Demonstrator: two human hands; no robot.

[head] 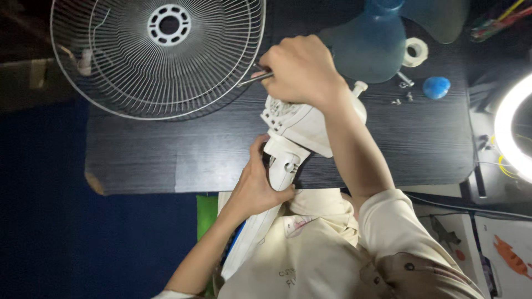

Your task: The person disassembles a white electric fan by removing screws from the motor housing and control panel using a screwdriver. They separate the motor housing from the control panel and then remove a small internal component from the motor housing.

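A white fan motor housing on its white stand neck lies tilted over the near edge of the dark table. My left hand grips the stand neck just below the housing. My right hand is closed around a thin metal tool, a screwdriver by its look, held over the top of the housing. The tool's tip is hidden by my hand.
A round wire fan guard lies at the table's far left. A blue fan blade, a white ring nut, a blue cap and small screws lie at the far right. A lit ring lamp stands at the right edge.
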